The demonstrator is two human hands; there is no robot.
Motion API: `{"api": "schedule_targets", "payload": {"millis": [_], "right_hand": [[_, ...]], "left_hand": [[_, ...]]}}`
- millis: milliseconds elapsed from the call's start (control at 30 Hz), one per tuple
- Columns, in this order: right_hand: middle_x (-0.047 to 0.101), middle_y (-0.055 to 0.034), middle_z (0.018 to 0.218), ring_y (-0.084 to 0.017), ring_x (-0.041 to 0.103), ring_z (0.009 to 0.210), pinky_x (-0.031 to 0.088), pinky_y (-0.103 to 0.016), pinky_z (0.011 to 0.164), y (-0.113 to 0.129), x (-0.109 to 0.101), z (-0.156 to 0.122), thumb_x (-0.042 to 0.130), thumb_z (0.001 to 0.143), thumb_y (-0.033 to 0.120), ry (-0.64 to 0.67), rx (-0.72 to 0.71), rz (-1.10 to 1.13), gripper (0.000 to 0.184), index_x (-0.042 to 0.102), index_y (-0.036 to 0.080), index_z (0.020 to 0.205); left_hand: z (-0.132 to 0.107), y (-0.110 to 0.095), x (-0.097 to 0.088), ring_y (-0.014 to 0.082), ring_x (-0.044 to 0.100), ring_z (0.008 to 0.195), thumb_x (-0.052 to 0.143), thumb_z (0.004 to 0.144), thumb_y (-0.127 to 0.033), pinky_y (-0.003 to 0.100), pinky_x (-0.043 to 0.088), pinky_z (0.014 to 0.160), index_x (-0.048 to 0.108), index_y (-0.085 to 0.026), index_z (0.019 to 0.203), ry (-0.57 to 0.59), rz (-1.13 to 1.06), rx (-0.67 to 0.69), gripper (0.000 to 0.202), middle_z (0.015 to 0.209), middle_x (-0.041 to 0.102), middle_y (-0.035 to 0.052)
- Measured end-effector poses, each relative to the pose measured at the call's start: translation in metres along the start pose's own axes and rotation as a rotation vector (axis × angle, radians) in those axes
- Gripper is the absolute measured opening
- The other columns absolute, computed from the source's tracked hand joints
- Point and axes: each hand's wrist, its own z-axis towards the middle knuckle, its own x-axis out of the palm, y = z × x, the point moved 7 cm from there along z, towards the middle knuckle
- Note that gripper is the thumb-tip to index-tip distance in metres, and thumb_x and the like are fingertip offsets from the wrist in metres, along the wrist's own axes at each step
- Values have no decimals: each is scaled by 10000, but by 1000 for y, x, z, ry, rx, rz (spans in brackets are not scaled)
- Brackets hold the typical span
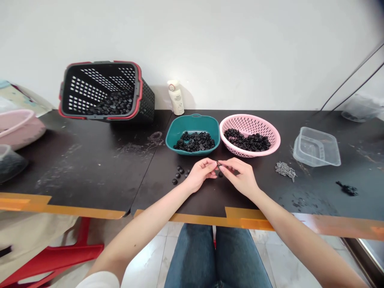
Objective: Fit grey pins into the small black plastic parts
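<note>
My left hand (204,172) and my right hand (238,174) meet above the table in front of the two bowls. Their fingertips pinch a small black part (218,163) between them; its exact kind is too small to make out. Beside my left hand lie several round black pieces (178,175), loose on the tabletop. One more black piece (221,174) sits below the fingers of my right hand. Just beyond are a teal basin (192,121) holding small black parts (195,142) and a pink colander (274,136) with black ring-like parts (252,141).
A black basket with red trim (140,92) leans at the back left, black pieces inside. A white bottle (176,98) stands by the wall. To the right are a grey pile of small pins (285,170), a clear plastic box (318,150) and a black cluster (347,188).
</note>
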Motion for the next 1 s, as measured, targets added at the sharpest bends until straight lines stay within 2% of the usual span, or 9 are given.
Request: {"api": "schedule_targets", "payload": {"millis": [100,167,300,367,433,567,700,833,1000], "right_hand": [[655,-45,864,-161,594,693,494,-298,597,-7,-4,2,541,877,270,-28,61,-8,219,653,240,1063],[646,-47,891,-163,591,708,494,-295,603,-9,-2,4,568,857,275,49,53,-51,198,653,242,1032],[621,-40,922,-184,605,790,516,-322,698,-14,13,1,688,755,288,353,-3,-135,246,654,250,996],[617,-37,877,-175,611,763,515,-323,703,-21,18,-2,663,777,275,430,12,-135,185,667,236,958],[620,-38,845,-161,607,718,509,-313,675,-27,21,-3,617,816,265,453,39,-113,137,679,224,931],[650,-44,843,-154,593,685,498,-307,641,-35,20,-1,625,810,327,394,162,30,162,695,214,903],[682,-40,836,-139,604,688,504,-295,668,-46,18,-2,691,748,387,253,497,427,270,682,188,931],[694,-61,861,-122,606,655,503,-269,626,-50,28,-8,693,749,410,204,690,791,291,667,177,921],[695,-34,771,-97,586,595,484,-227,564,-55,35,-13,693,766,394,138,775,980,224,659,184,838]], "left_hand": [[1,-2,-1,43,553,631,759,691,-333,202,534,666,633,-141,920,0,-95,9,324,832,628,16],[0,-6,-1,50,565,647,742,712,-323,216,530,692,635,-144,945,-10,-84,40,312,869,639,31],[-10,-23,-2,93,584,675,718,733,-333,246,511,701,647,-147,915,-95,223,255,270,806,635,25],[-18,-34,-4,114,588,715,695,754,-340,254,502,723,652,-161,928,-187,390,392,253,813,633,26],[-24,-42,-7,126,595,755,659,785,-349,260,499,747,647,-182,970,-286,471,496,250,858,635,32],[-29,-49,-14,134,607,788,625,812,-353,260,501,753,627,-202,1010,-398,494,582,249,916,631,42],[-36,-55,-11,136,610,804,623,817,-331,263,496,768,626,-209,1006,-430,556,667,225,927,634,41],[-44,-57,1,140,610,775,627,817,-309,269,493,752,640,-218,985,-380,678,731,192,891,641,35],[-44,-54,10,149,620,748,642,807,-301,288,510,736,653,-206,961,-279,768,744,181,887,653,47]]}}
